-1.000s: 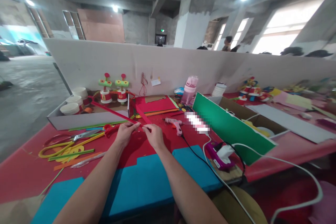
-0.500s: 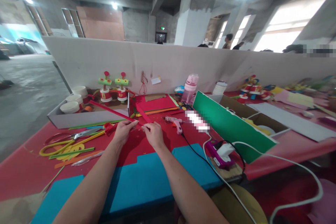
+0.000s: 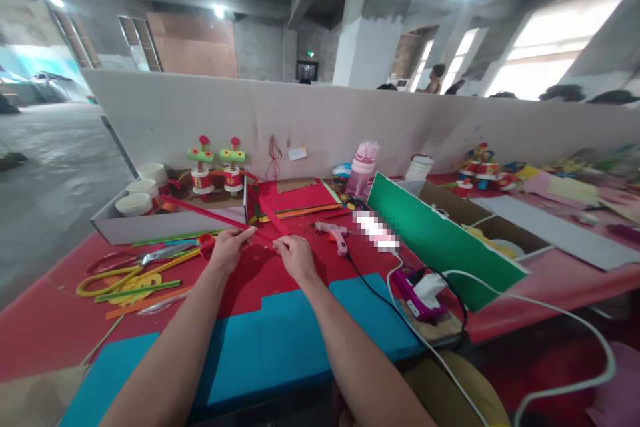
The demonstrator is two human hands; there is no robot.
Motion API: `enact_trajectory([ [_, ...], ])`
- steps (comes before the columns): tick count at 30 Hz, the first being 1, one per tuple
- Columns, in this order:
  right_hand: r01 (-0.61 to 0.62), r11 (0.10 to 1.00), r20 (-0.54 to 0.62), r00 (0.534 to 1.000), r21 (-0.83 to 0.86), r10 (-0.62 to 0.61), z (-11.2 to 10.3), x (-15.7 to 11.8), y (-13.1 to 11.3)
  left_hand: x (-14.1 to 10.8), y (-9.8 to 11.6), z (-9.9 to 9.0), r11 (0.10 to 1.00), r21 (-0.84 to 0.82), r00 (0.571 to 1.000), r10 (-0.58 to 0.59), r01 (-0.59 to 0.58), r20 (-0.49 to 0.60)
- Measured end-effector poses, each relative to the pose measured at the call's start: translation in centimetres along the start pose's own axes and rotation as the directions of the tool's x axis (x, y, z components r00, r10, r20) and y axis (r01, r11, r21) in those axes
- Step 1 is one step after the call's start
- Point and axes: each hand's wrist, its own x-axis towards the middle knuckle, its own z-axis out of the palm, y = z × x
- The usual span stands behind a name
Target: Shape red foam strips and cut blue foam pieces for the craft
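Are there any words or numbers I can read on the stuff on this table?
No text here can be read.
White note pinned to the wall: too small to read.
Pink bottle: no readable label.
Green sign far back: blurred.
Patch beside the glue gun: pixelated.

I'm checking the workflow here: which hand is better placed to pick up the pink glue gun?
Probably the right hand: the glue gun lies just to its right, while the left hand pinches the red strip on the far side.
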Motion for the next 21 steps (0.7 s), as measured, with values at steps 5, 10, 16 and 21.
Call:
enact_trajectory([
  [5, -0.026, 0.999, -0.073, 0.997, 0.045, 0.029, -0.9, 0.1, 1.7, 0.8, 1.2, -2.2, 0.989, -0.138, 0.992, 0.036, -0.053, -0.123],
  [10, -0.237, 0.92, -0.112, 0.952, 0.313, 0.284, -0.1, 0.4, 2.6, 0.6, 2.1, -2.0, 0.963, -0.265, 0.992, 0.016, -0.05, -0.128],
  [16, -0.123, 0.818, 0.042, 0.992, 0.561, 0.121, 3.8, 1.3, -0.8, -1.2, 0.5, 2.2, 0.931, -0.335, 0.989, -0.139, 0.148, 0.048],
  [21, -0.066, 0.817, -0.031, 0.994, 0.573, 0.102, 3.7, 1.8, -0.5, -1.8, -0.6, 3.0, 0.971, -0.194, 0.989, -0.127, 0.139, 0.071],
])
